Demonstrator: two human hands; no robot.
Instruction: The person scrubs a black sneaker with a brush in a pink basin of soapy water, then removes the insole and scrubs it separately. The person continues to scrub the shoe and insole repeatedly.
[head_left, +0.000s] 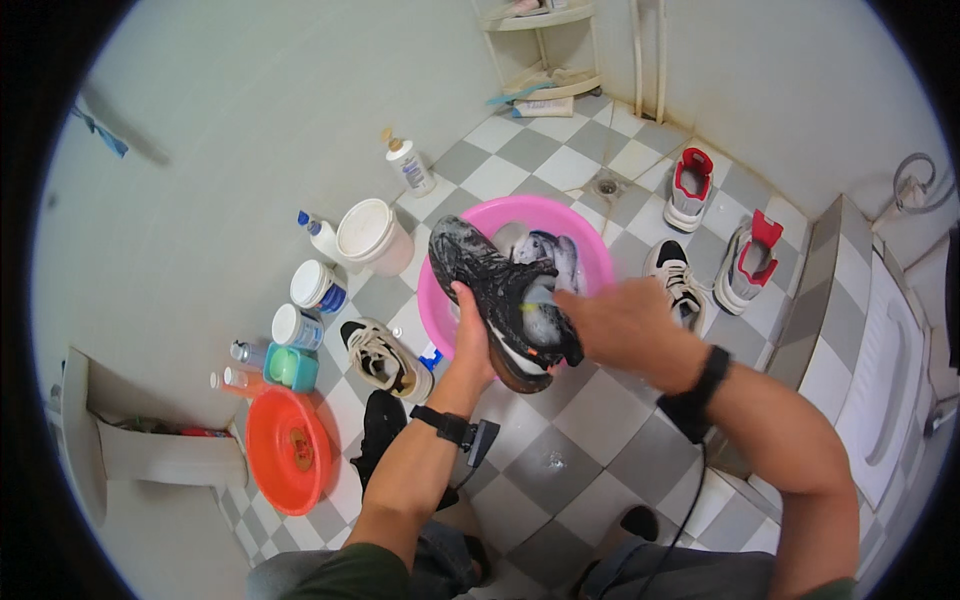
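Observation:
A wet black sneaker (487, 274) with a brown and white sole is tilted over a pink plastic basin (600, 259). My left hand (474, 334) grips it along the near side of the sole. At the shoe's opening, my right hand (626, 326) is closed on a blurred brush (538, 300), whose bristles touch the foamy inside. Beneath, the basin holds another dark shoe (555, 255) with white suds on it. A beige and black sneaker (384, 360) stands on the floor left of my left hand.
An orange basin (262, 450) stands at the left, beside a teal container (300, 375), lidded tubs (319, 285) and a white bucket (375, 236). A pump bottle (411, 169) is by the wall. Red-lined sneakers (688, 191) and a laced sneaker (670, 262) are at the right, near a squat toilet (874, 375).

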